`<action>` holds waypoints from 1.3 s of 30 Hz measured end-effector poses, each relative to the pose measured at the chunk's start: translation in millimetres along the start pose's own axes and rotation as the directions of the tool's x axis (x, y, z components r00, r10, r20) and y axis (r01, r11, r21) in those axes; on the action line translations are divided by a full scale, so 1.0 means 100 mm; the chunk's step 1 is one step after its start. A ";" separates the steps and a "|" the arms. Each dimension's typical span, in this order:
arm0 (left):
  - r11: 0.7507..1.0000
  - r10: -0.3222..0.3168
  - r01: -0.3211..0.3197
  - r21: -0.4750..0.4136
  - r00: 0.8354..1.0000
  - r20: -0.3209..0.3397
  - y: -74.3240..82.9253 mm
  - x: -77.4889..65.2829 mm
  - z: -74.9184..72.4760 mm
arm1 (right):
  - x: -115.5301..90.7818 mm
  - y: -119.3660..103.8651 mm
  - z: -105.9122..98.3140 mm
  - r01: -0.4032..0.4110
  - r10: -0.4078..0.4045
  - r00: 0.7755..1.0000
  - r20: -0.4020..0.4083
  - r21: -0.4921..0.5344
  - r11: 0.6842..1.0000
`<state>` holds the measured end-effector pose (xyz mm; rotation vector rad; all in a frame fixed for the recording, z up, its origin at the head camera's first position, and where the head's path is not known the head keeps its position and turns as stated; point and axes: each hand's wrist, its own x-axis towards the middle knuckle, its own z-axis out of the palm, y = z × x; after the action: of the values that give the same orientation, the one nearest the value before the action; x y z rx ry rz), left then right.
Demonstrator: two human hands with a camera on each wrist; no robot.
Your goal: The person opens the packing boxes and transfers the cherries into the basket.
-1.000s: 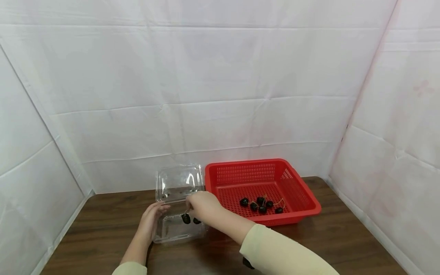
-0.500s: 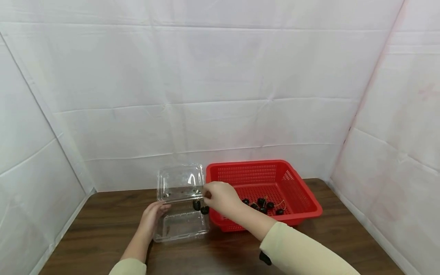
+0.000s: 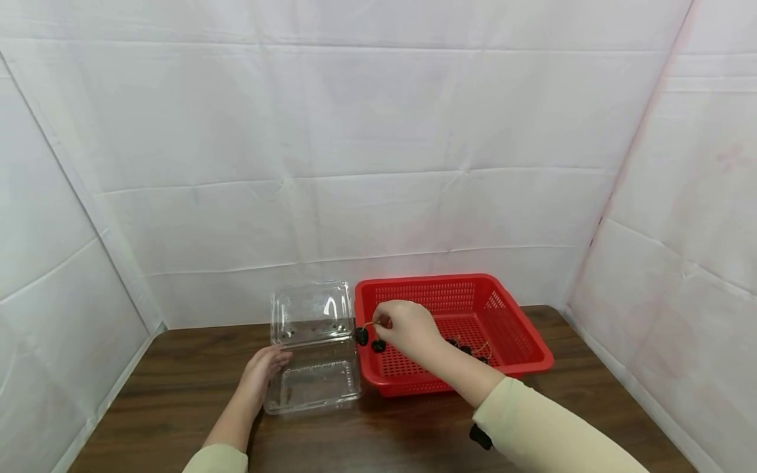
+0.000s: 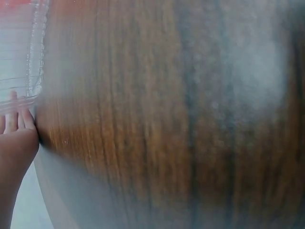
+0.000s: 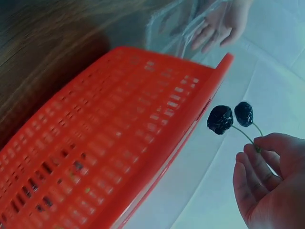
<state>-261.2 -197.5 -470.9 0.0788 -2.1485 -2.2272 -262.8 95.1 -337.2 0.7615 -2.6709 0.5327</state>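
My right hand [image 3: 408, 326] pinches the thin stems of a pair of dark cherries [image 3: 378, 345] between thumb and fingertips. They hang by the red basket's [image 3: 535, 358] left rim, above it in the right wrist view, where both cherries [image 5: 220, 119] and their joined green stem show clearly. My left hand [image 3: 265, 369] rests with straight fingers against the left side of a clear plastic clamshell box [image 3: 313, 387], near its hinge. The box's lid [image 3: 310, 312] stands raised at the back. In the left wrist view only part of that hand [image 4: 16, 138] shows, at the box's edge.
Several more dark cherries [image 3: 466, 350] with stems lie on the basket floor, partly hidden behind my right forearm. Basket and box stand side by side on a brown wooden table [image 3: 195, 368]. White sheeting [image 3: 378, 131] closes off the back and sides.
My right hand has moved right and up from over the clear box to the basket's left side, carrying the pair of cherries. My left hand stays at the box.
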 end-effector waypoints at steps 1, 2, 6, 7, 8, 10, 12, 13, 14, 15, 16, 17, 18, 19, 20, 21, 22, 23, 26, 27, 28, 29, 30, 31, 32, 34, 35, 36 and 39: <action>1.000 0.000 0.000 0.014 1.000 0.005 0.00 0.00 0.00 | -0.01 0.03 -0.01 -0.005 0.005 1.000 -0.002 -0.010 1.000; 1.000 -0.004 0.004 0.029 1.000 0.009 0.00 -0.01 0.01 | -0.02 0.06 -0.02 -0.013 0.013 1.000 -0.005 -0.020 1.000; 0.998 -0.012 0.012 0.056 1.000 0.010 0.01 -0.01 0.02 | -0.08 0.18 -0.04 -0.057 0.057 0.998 0.003 -0.035 0.998; 0.998 -0.011 0.011 0.057 1.000 0.010 0.01 -0.02 0.03 | -0.09 0.22 -0.03 -0.070 0.070 0.997 0.009 -0.039 0.997; 0.998 -0.012 0.011 0.056 1.000 0.008 0.01 -0.02 0.03 | -0.11 0.25 -0.03 -0.084 0.084 0.996 0.017 -0.040 0.996; 0.998 -0.012 0.012 0.059 1.000 0.007 0.01 -0.02 0.03 | -0.14 0.32 -0.01 -0.107 0.109 0.993 0.037 -0.043 0.993; 0.998 -0.006 0.005 0.059 1.000 0.009 0.00 -0.02 0.03 | -0.17 0.39 0.01 -0.128 0.131 0.990 0.052 -0.053 0.990; 0.998 -0.005 0.004 0.060 1.000 0.008 0.00 -0.02 0.03 | -0.18 0.42 0.02 -0.137 0.141 0.988 0.058 -0.059 0.989; 0.998 -0.003 0.003 0.061 1.000 0.010 -0.01 -0.03 0.03 | -0.19 0.45 0.02 -0.146 0.150 0.987 0.063 -0.066 0.987; 0.998 0.001 -0.002 0.058 1.000 0.009 -0.01 -0.03 0.03 | -0.20 0.48 0.03 -0.157 0.162 0.984 0.069 -0.071 0.985; 0.998 0.004 -0.004 0.058 1.000 0.007 -0.01 -0.03 0.04 | -0.20 0.51 0.04 -0.165 0.171 0.983 0.072 -0.077 0.983; 0.998 0.005 -0.006 0.057 1.000 0.008 -0.02 -0.03 0.04 | -0.21 0.54 0.04 -0.174 0.180 0.981 0.077 -0.079 0.982; 0.998 0.004 -0.004 0.056 1.000 0.005 -0.02 -0.03 0.04 | -0.21 0.57 0.05 -0.182 0.189 0.978 0.083 -0.082 0.980; 0.998 0.002 -0.002 0.056 1.000 0.001 -0.02 -0.02 0.04 | -0.22 0.59 0.06 -0.190 0.197 0.976 0.089 -0.086 0.978; 0.998 0.000 0.000 0.058 1.000 0.001 -0.02 -0.02 0.04 | -0.22 0.62 0.07 -0.198 0.207 0.974 0.097 -0.092 0.976; 0.998 0.000 0.000 0.059 1.000 -0.001 -0.03 -0.02 0.04 | -0.22 0.64 0.07 -0.205 0.215 0.971 0.102 -0.100 0.974; 0.998 0.000 0.000 0.064 1.000 0.001 -0.02 -0.02 0.04 | -0.22 0.66 0.08 -0.212 0.223 0.969 0.104 -0.109 0.971; 0.998 0.004 -0.004 0.063 1.000 0.002 -0.03 -0.02 0.03 | -0.23 0.69 0.09 -0.221 0.234 0.966 0.110 -0.115 0.969; 0.998 0.010 -0.010 0.064 1.000 -0.006 -0.03 -0.01 0.03 | -0.22 0.74 0.13 -0.245 0.262 0.957 0.125 -0.130 0.961; 0.998 0.012 -0.011 0.061 1.000 -0.010 -0.03 -0.01 0.03 | -0.22 0.76 0.14 -0.253 0.270 0.954 0.130 -0.132 0.958; 0.998 0.012 -0.012 0.060 1.000 -0.013 -0.02 -0.01 0.03 | -0.21 0.78 0.16 -0.262 0.279 0.951 0.137 -0.132 0.956; 0.998 0.008 -0.007 0.059 1.000 -0.016 -0.02 -0.02 0.04 | -0.20 0.80 0.17 -0.270 0.288 0.947 0.143 -0.132 0.954; 0.998 0.005 -0.004 0.061 1.000 -0.017 -0.02 -0.02 0.04 | -0.20 0.81 0.18 -0.277 0.296 0.944 0.149 -0.132 0.952; 0.998 0.002 -0.001 0.060 1.000 -0.016 -0.01 -0.02 0.04 | -0.19 0.83 0.19 -0.288 0.307 0.939 0.156 -0.131 0.949; 0.998 0.003 -0.002 0.059 1.000 -0.015 -0.01 -0.03 0.04 | -0.19 0.84 0.20 -0.290 0.309 0.937 0.164 -0.132 0.948; 0.998 0.007 -0.006 0.057 1.000 -0.010 -0.01 -0.04 0.04 | -0.18 0.86 0.22 -0.301 0.321 0.930 0.180 -0.131 0.945; 0.999 0.006 -0.005 0.054 1.000 -0.011 -0.01 -0.04 0.04 | -0.18 0.87 0.23 -0.304 0.325 0.927 0.189 -0.131 0.944; 0.999 0.009 -0.009 0.051 1.000 -0.012 -0.01 -0.04 0.04 | -0.17 0.88 0.24 -0.307 0.329 0.923 0.200 -0.131 0.942; 0.999 0.012 -0.011 0.041 1.000 -0.018 0.00 -0.05 0.04 | -0.17 0.91 0.27 -0.317 0.342 0.913 0.223 -0.140 0.938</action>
<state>-257.0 -192.8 -470.6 0.0876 -2.1804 -2.1682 -304.8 163.1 -391.9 0.3640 -3.0544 0.3978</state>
